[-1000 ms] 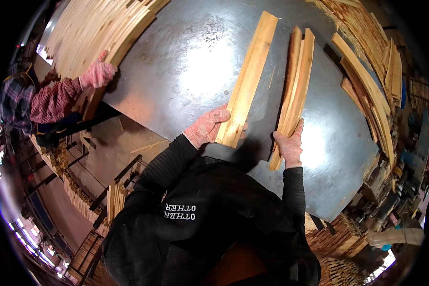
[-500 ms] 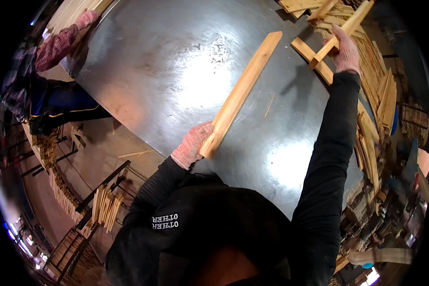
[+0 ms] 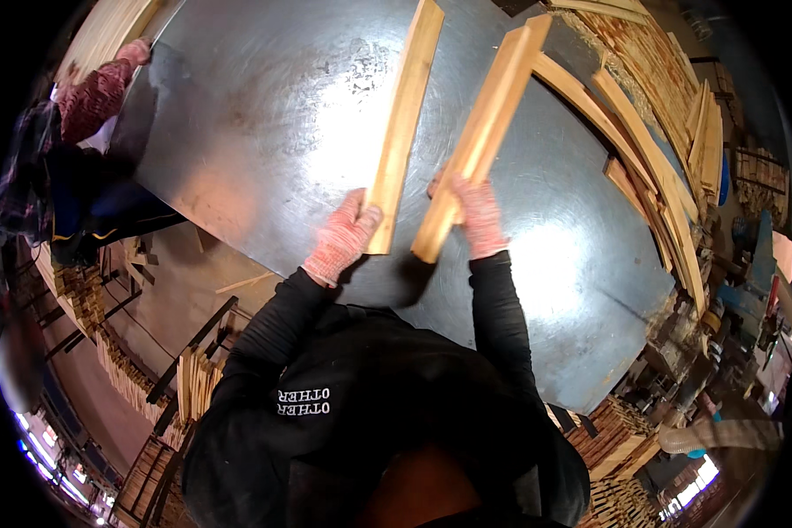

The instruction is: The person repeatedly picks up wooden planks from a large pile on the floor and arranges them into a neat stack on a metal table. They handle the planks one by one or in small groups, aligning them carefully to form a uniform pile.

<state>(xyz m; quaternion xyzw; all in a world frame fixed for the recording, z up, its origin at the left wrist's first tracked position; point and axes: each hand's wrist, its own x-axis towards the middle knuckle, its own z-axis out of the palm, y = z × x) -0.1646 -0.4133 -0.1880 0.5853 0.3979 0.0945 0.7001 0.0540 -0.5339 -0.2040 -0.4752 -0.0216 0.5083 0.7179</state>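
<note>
My left hand (image 3: 345, 238), in a pink-and-white knit glove, is closed round the near end of a light wooden board (image 3: 405, 123). That board slants away from me over the grey metal tabletop (image 3: 264, 132). To its right, my right hand (image 3: 475, 216), gloved alike, grips two wooden slats (image 3: 493, 114) lying against each other near their close end. The slats are held up off the metal, with a dark shadow below. Both hands are near the table's front edge, a short gap between them.
At the right edge of the table lie several loose slats (image 3: 647, 167) beside a large stack of boards (image 3: 629, 53). A co-worker's gloved hand (image 3: 135, 51) rests by pale boards (image 3: 97, 44) at the far left. Wood bundles (image 3: 198, 383) stand on a rack at lower left.
My right hand has come from the pile at the far right to beside my left, bringing two slats along. The board in my left hand has swung more upright and shifted left.
</note>
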